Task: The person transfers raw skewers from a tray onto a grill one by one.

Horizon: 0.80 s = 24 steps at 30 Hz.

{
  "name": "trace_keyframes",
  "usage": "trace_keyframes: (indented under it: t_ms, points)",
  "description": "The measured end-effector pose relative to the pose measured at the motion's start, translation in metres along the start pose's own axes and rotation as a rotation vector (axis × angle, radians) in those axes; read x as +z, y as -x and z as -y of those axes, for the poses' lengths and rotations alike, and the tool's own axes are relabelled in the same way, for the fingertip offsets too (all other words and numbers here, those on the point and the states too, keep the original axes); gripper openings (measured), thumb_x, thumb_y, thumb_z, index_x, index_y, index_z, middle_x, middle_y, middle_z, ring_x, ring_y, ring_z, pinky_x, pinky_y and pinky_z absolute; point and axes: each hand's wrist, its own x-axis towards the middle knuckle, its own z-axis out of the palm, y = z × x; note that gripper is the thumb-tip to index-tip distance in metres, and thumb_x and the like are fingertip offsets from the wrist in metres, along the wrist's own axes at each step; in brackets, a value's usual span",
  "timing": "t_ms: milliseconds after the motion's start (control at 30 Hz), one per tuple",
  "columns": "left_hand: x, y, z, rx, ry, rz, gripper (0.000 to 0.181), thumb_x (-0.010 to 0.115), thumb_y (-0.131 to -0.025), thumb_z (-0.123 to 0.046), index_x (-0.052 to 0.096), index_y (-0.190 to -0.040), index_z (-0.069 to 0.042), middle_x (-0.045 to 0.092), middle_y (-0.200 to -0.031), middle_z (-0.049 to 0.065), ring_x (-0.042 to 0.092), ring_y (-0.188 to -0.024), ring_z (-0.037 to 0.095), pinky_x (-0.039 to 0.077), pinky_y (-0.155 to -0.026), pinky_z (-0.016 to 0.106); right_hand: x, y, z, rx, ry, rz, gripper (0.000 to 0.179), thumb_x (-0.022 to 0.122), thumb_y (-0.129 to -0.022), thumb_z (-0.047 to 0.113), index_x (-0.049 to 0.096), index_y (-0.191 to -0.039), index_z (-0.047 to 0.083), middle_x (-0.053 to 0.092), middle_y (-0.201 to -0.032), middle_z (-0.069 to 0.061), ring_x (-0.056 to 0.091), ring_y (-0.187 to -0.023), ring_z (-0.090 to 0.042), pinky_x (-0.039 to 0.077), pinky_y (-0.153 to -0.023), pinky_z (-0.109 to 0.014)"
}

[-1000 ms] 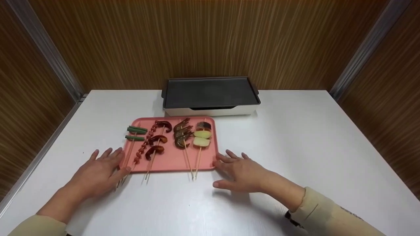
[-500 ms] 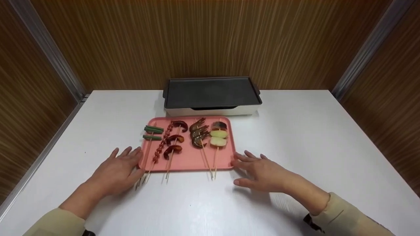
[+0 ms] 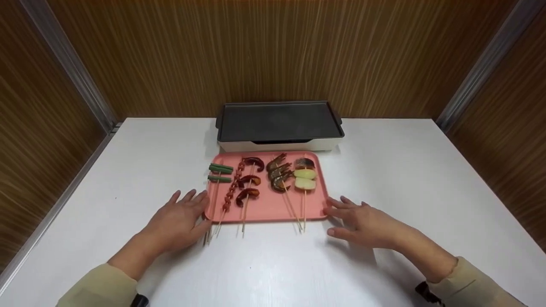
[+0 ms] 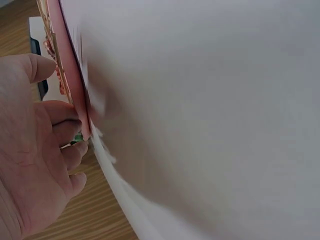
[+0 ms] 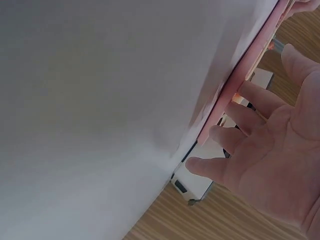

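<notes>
Bracketing pink rectangular plastic-looking tray [image 3: 268,209], long axis 9-to-3 o'clock: left hand [image 3: 175,221] at its 8, right hand [image 3: 367,224] at 4 — both touching edges, fingers spread, pinching nothing; neither nearer.

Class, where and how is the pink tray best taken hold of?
Probably grip the pink tray by its short side rims, coming from left and right: skewer sticks overhang its near edge, and the griddle stands close behind its far edge.
</notes>
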Motion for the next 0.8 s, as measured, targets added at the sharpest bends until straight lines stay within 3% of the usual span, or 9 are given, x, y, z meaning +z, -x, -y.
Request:
trace_keyframes:
  t_ms: [467, 800]
  points:
    - [0.002, 0.0, 0.008, 0.039, -0.017, 0.021, 0.065, 0.049, -0.108, -0.04, 0.048, -0.155, 0.006, 0.043, -0.164, 0.02, 0.036, -0.153, 0.044, 0.019, -0.126, 0.061, 0.004, 0.001, 0.008, 0.044, -0.015, -0.055, 0.078, 0.053, -0.104, 0.067, 0.051, -0.158, 0.01, 0.034, -0.169, -0.011, 0.027, -0.155, -0.047, 0.027, -0.118, -0.072]
    - [0.002, 0.0, 0.012, 0.056, -0.032, 0.041, 0.067, 0.047, -0.108, -0.041, 0.045, -0.157, 0.004, 0.043, -0.164, 0.018, 0.034, -0.155, 0.041, 0.018, -0.127, 0.059, 0.006, 0.0, 0.017, 0.05, -0.016, -0.081, 0.073, 0.057, -0.105, 0.06, 0.054, -0.155, 0.006, 0.039, -0.167, -0.015, 0.03, -0.153, -0.049, 0.035, -0.114, -0.07]
